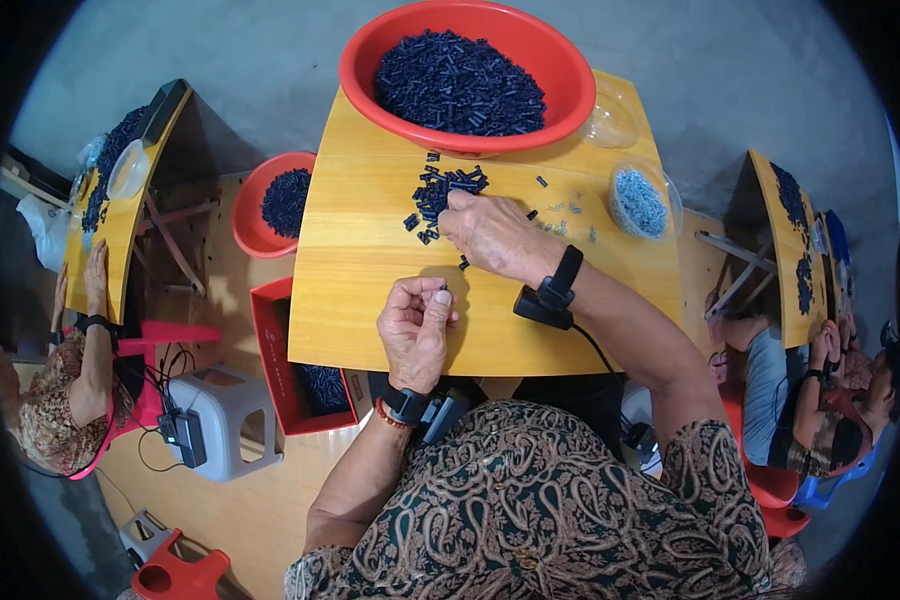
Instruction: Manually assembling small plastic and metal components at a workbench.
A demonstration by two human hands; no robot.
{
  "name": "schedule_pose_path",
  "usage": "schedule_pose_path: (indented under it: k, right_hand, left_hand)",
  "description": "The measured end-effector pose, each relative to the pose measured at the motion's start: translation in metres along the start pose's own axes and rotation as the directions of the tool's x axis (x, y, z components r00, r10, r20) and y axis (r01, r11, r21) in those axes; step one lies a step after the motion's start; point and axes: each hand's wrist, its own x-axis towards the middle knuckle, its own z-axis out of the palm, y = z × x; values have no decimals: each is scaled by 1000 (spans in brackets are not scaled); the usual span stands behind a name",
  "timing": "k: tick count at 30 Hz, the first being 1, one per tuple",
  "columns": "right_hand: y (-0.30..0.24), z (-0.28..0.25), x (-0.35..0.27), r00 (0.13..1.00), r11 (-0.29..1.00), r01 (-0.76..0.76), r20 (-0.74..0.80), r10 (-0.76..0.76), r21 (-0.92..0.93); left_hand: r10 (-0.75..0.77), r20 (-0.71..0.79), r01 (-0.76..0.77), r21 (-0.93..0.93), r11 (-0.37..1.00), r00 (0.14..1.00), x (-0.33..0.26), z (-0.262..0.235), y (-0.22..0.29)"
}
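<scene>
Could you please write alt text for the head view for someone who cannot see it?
A person's right hand is at a pile of small dark pieces on a yellow table; the left hand is curled nearer the body. Beyond stands a red basin of similar pieces; a clear bowl at right holds pale parts.

A wooden table (355, 285) carries a red basin (571, 78), a clear dish (613, 122), a clear tub (674, 209), heaped dark parts (432, 198) and scattered pale bits (558, 208).

Table (360, 270), as I view it remotely: smooth, wood-grained, softly glossy; basin (560, 75) at its far edge, glossy plastic; tub (672, 208) by its right edge, clear plastic; pieces (431, 198), plastic-looking.
</scene>
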Motion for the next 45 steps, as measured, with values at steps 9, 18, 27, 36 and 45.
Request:
schedule_pose_path:
  k: [9,18,27,36,45]
  right_hand:
    - [-7,-32,-44,887,397,-302,102,450,867]
    - [-18,-25,-89,907,-1,-78,72,416,997]
    - [-20,-19,-108,893,12,-18,10,450,1000]
    - [-31,-21,-110,903,305,-9,-123,412,952]
    - [-36,-20,-110,896,325,-26,-122,427,945]
  left_hand:
    - [-27,41,28,-23,999,999,2,-2,3]
    - [-120,143,136,-108,985,982,-2,10,7]
    - [-194,224,217,-87,972,955,-9,31,21]
    - [-166,282,192,-70,979,945,-11,33,22]
    - [-178,292,208,-73,975,940,-12,33,24]
